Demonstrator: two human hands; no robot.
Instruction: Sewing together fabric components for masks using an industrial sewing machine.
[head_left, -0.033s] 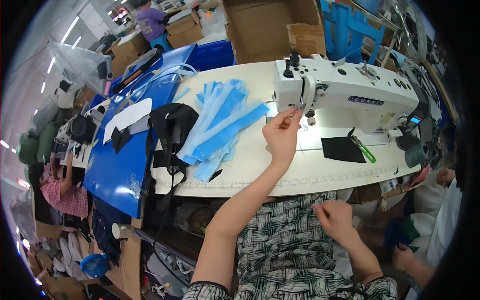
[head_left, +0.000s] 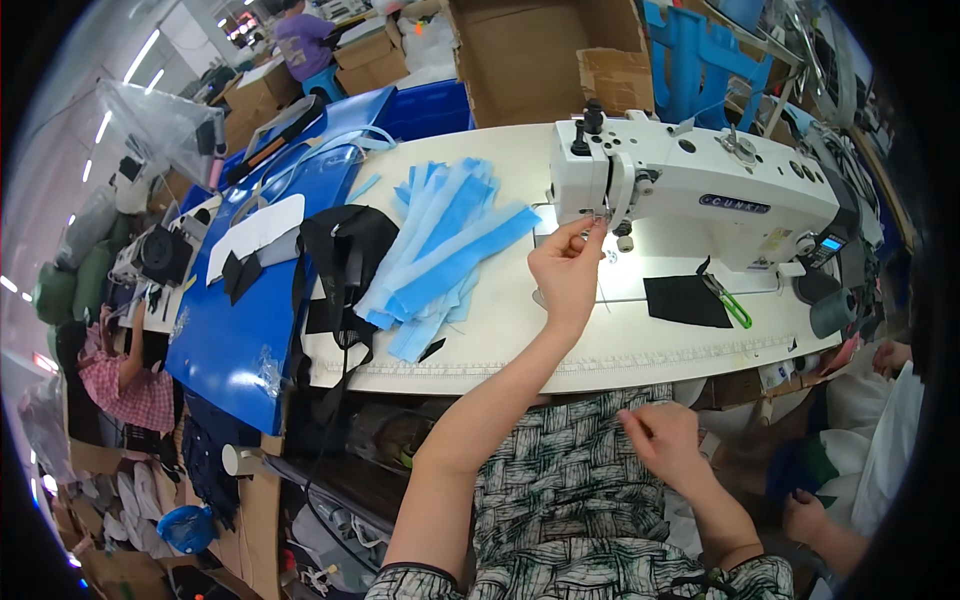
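Observation:
The thumb and forefinger of my left hand [head_left: 570, 278] are pinched together at the needle end of a white sewing machine [head_left: 690, 165]. What they hold is too small to make out; a fine dark thread [head_left: 605, 290] hangs just below the fingertips. My right hand [head_left: 668, 440] hovers over my lap, fingers curled in and thumb along them, with nothing visible in it. Right of the needle, a black fabric piece [head_left: 685, 302] lies on the machine table, with green-handled thread snips [head_left: 735, 305] at its edge. Blue fabric strips [head_left: 440, 250] are heaped left of my left hand.
A black strapped item [head_left: 350, 250] lies beside the strips. On the left is a blue board [head_left: 235, 340] carrying white and dark pieces. A cardboard box [head_left: 520, 60] and blue stools [head_left: 705, 60] stand behind the table. Another person's hand [head_left: 810, 515] is at the lower right.
Hardly anything differs. The right hand has shifted very slightly left; the left hand keeps its pinch at the needle area.

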